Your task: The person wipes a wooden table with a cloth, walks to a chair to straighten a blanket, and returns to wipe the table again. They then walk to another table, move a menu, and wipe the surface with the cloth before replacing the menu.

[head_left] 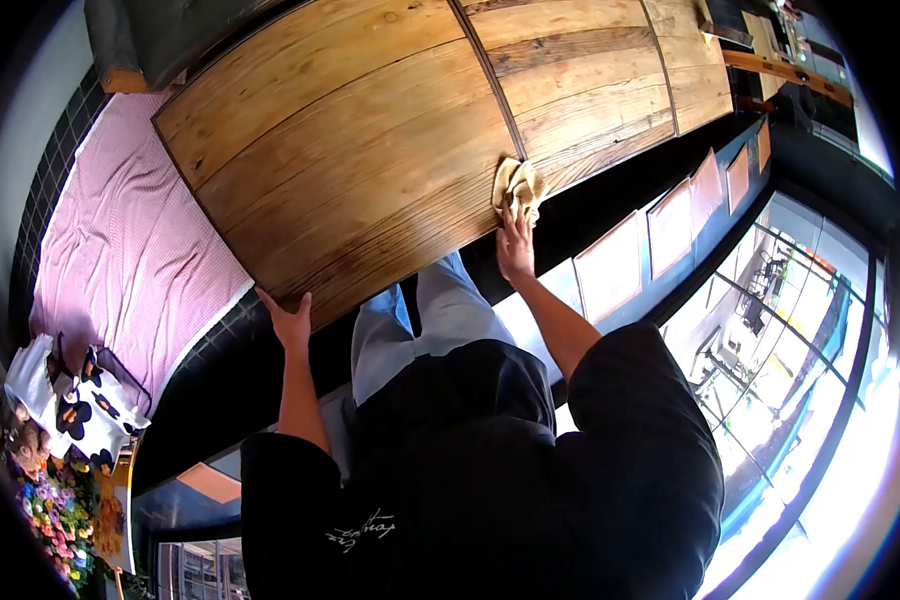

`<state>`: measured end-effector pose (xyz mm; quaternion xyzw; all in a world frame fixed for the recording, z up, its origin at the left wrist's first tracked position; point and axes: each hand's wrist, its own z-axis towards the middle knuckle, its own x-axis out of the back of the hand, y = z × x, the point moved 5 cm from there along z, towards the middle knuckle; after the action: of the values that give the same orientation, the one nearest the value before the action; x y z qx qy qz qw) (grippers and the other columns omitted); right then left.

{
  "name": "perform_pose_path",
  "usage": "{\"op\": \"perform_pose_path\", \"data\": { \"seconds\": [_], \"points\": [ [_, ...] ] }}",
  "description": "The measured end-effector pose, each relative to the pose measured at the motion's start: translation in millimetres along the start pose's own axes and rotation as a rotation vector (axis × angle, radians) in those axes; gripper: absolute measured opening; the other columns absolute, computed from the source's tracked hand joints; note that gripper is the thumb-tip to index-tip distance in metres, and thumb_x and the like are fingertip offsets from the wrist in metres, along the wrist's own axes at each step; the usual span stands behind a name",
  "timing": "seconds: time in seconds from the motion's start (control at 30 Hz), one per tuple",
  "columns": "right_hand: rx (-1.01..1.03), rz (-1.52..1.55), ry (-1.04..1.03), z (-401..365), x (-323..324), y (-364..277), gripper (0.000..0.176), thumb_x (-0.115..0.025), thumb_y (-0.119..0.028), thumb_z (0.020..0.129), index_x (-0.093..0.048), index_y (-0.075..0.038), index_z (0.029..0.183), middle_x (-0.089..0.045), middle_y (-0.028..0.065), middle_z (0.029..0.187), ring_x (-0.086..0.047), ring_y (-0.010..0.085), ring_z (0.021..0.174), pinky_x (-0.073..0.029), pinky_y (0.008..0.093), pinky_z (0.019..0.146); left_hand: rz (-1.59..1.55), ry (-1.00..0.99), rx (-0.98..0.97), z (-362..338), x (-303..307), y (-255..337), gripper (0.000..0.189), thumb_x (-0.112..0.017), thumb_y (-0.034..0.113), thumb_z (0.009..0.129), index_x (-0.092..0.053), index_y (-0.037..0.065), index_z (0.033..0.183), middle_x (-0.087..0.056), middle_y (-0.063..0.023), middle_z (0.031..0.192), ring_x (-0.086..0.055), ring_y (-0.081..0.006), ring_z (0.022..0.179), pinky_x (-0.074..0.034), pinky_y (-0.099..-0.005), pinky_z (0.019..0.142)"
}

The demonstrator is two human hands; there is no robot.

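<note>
A wooden table (360,150) of broad planks with dark seams lies in front of me. At its near edge, by a dark seam, my right hand (515,250) has its fingers on a crumpled tan cloth (519,187), which bunches up over the tabletop and its edge. My left hand (289,320) rests at the table's near left corner, thumb and fingers spread apart, with nothing visible in it. Part of its fingers is hard to see against the dark edge.
Left of the table spreads a pink striped cloth (135,235). A white patterned bag (95,405) and colourful flowers (60,515) are at the lower left. A dark padded seat (170,40) stands at the far left. Large windows (770,340) are on the right.
</note>
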<state>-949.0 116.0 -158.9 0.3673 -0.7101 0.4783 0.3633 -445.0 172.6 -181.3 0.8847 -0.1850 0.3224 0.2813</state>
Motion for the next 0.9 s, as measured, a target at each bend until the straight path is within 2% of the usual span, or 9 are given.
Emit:
{"op": "perform_pose_path", "data": {
  "seconds": [0.07,0.17,0.33,0.47,0.57,0.6,0.73,0.83,0.9],
  "points": [
    [-0.096,0.016,0.163,-8,-37,-3,0.064,-0.053,-0.023,0.097,-0.031,-0.007,0.155,-0.024,0.0294,0.158,-0.024,0.0499,0.144,-0.022,0.0519,0.120,-0.028,-0.049,0.041,-6,4,1,0.110,-0.077,0.030,0.085,0.003,0.019,0.161,-0.037,-0.0270,0.154,-0.044,-0.0425,0.137,-0.036,-0.0444,0.114],
    [-0.334,0.420,0.281,-45,-107,-69,0.080,-0.059,-0.025,0.094,-0.017,0.000,0.157,0.006,0.0342,0.160,-0.001,0.0484,0.151,-0.014,0.0497,0.122,-0.069,-0.111,0.080,-11,11,4,0.104,-0.074,0.027,0.088,0.000,0.022,0.161,-0.035,-0.0248,0.156,-0.043,-0.0424,0.138,-0.037,-0.0439,0.113],
    [-0.595,0.653,0.226,-118,-186,-217,0.085,-0.052,-0.007,0.084,-0.011,0.002,0.157,0.001,0.0338,0.160,0.000,0.0482,0.150,-0.009,0.0441,0.123,-0.165,-0.094,-0.015,16,-1,-37,0.099,-0.071,0.025,0.089,-0.004,0.020,0.161,-0.033,-0.0246,0.157,-0.046,-0.0427,0.136,-0.039,-0.0444,0.111],
    [-0.905,0.551,-0.024,-164,-220,-297,0.087,-0.057,-0.001,0.083,-0.010,0.000,0.156,-0.021,0.0328,0.154,-0.027,0.0481,0.143,-0.026,0.0459,0.118,-0.108,-0.090,-0.088,14,-5,-39,0.103,-0.074,0.023,0.086,-0.003,0.020,0.161,-0.031,-0.0253,0.158,-0.047,-0.0450,0.134,-0.040,-0.0464,0.109],
    [-1.149,0.619,-0.185,-171,-253,-286,0.086,-0.061,-0.001,0.083,-0.013,-0.004,0.154,-0.032,0.0272,0.151,-0.039,0.0413,0.138,-0.033,0.0443,0.114,-0.035,-0.088,-0.117,11,0,-33,0.109,-0.076,0.022,0.083,0.000,0.020,0.161,-0.031,-0.0267,0.157,-0.047,-0.0470,0.133,-0.041,-0.0478,0.107],
    [-1.244,0.756,-0.175,-167,-229,-287,0.072,-0.066,0.000,0.080,-0.034,-0.002,0.144,-0.050,0.0224,0.139,-0.053,0.0348,0.127,-0.042,0.0427,0.105,-0.009,-0.079,-0.132,16,-4,-42,0.110,-0.077,0.021,0.082,0.000,0.020,0.161,-0.033,-0.0274,0.156,-0.047,-0.0477,0.132,-0.042,-0.0481,0.107],
    [-1.111,0.779,-0.323,-137,-205,-210,0.043,-0.074,-0.003,0.081,-0.055,0.004,0.119,-0.067,0.0187,0.111,-0.068,0.0320,0.100,-0.057,0.0417,0.082,0.068,-0.069,-0.077,6,1,-24,0.111,-0.077,0.020,0.082,0.001,0.019,0.161,-0.043,-0.0295,0.149,-0.048,-0.0482,0.131,-0.042,-0.0481,0.107],
    [-1.034,1.393,-0.248,-114,-182,-167,0.040,-0.076,0.000,0.079,-0.057,0.005,0.114,-0.069,0.0164,0.102,-0.071,0.0297,0.086,-0.059,0.0399,0.072,0.077,-0.031,-0.101,-3,5,-8,0.111,-0.077,0.016,0.082,0.001,0.019,0.161,-0.047,-0.0306,0.144,-0.048,-0.0474,0.132,-0.041,-0.0472,0.108],
    [-1.053,1.301,-0.288,-91,-151,-127,0.035,-0.077,0.001,0.079,-0.061,0.005,0.110,-0.070,0.0146,0.096,-0.072,0.0268,0.079,-0.060,0.0378,0.066,0.102,-0.012,-0.095,-3,4,-10,0.110,-0.076,0.013,0.082,0.001,0.019,0.161,-0.045,-0.0305,0.146,-0.048,-0.0465,0.132,-0.040,-0.0464,0.110]
  ]
}}
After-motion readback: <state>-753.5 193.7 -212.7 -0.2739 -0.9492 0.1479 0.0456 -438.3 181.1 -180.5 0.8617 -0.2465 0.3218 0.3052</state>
